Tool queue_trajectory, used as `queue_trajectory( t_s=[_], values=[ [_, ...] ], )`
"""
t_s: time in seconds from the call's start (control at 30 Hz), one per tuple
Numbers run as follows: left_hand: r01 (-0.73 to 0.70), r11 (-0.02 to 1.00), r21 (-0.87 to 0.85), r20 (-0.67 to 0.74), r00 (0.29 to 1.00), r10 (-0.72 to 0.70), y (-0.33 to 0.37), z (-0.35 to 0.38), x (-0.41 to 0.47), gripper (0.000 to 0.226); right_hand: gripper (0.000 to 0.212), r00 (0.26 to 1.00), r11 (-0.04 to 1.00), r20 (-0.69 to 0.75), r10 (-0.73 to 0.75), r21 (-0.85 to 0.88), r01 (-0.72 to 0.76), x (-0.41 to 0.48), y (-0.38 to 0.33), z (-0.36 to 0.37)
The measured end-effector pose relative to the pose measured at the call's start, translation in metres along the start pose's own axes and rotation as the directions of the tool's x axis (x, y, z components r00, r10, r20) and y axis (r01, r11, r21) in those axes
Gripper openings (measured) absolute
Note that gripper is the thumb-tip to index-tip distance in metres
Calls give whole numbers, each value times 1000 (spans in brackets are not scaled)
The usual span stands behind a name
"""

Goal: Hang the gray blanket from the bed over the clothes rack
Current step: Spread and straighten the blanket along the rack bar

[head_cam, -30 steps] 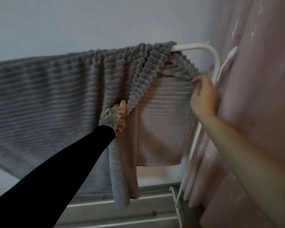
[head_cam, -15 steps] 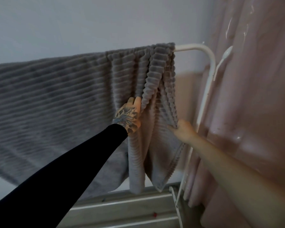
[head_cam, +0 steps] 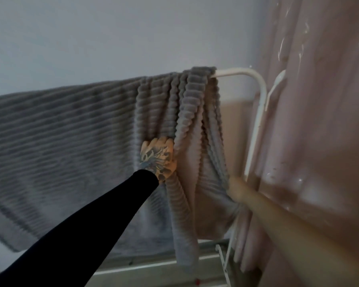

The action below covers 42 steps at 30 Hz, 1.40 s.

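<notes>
The gray ribbed blanket [head_cam: 71, 141] hangs over the top bar of the white clothes rack [head_cam: 255, 83], spread wide to the left and bunched in folds at its right end. My left hand [head_cam: 158, 157], tattooed with a black sleeve, grips a fold near that bunched end. My right hand [head_cam: 233, 188] is blurred and mostly hidden behind the blanket's right edge, low beside the rack's upright post; its fingers seem to hold the edge there.
A pink curtain [head_cam: 319, 141] hangs close on the right, touching the rack's post. A white hook [head_cam: 275, 88] sticks out from the post. The pale wall [head_cam: 112, 38] is behind. White rails of the rack's base [head_cam: 153, 266] lie below.
My right hand dropped from the rack's top corner to low on the blanket's right edge. The spread corner panel has fallen into hanging folds. My left hand shifted right and slightly up.
</notes>
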<state>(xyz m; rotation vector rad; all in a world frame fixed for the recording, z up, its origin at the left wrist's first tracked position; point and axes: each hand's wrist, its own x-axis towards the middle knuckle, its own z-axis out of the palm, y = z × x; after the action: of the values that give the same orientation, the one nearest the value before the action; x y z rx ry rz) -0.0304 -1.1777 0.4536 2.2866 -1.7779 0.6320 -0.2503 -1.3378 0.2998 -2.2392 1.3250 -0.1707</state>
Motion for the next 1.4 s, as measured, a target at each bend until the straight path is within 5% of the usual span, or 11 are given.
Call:
queue_trajectory(
  t_s=[0.13,0.2,0.33,0.5,0.6,0.67,0.73,0.83,1.0,1.2,1.4],
  values=[
    [-76,997,20,-186,979,78,-1,-15,3,39,36,996,999,78,33,-2,-33,-9,10,6],
    [-94,995,-26,74,993,95,0,-9,0,69,37,999,988,46,-13,152,6,-10,2,-9],
    [-173,975,-141,453,864,218,19,9,-11,111,29,969,871,-123,-216,424,248,-14,-35,-45],
    [-253,942,-222,591,734,336,35,6,-5,88,21,924,793,-56,-378,495,354,-21,-65,-58],
    [-254,941,-222,526,782,335,28,-5,1,65,14,927,741,-167,-336,561,370,-17,-63,-58],
    [-247,950,-191,435,846,307,16,-12,3,53,8,928,745,-337,-156,577,335,-17,-62,-60],
    [-211,958,-194,285,923,261,3,-15,1,40,16,809,775,-587,-1,511,371,-23,-70,-69],
    [-139,967,-212,105,981,164,-16,-23,-3,25,15,677,690,-727,-111,434,579,-42,-106,-82],
    [-68,973,-221,-33,998,62,-61,-43,-15,21,15,598,575,-676,-431,304,759,-62,-206,-80],
    [59,983,-175,-53,996,-70,-153,-71,-69,20,15,660,498,-551,-511,436,750,-68,-316,-36],
    [387,899,-204,-37,915,-402,-285,-103,-158,22,14,715,474,-391,-580,552,686,-84,-438,32]
  ],
)
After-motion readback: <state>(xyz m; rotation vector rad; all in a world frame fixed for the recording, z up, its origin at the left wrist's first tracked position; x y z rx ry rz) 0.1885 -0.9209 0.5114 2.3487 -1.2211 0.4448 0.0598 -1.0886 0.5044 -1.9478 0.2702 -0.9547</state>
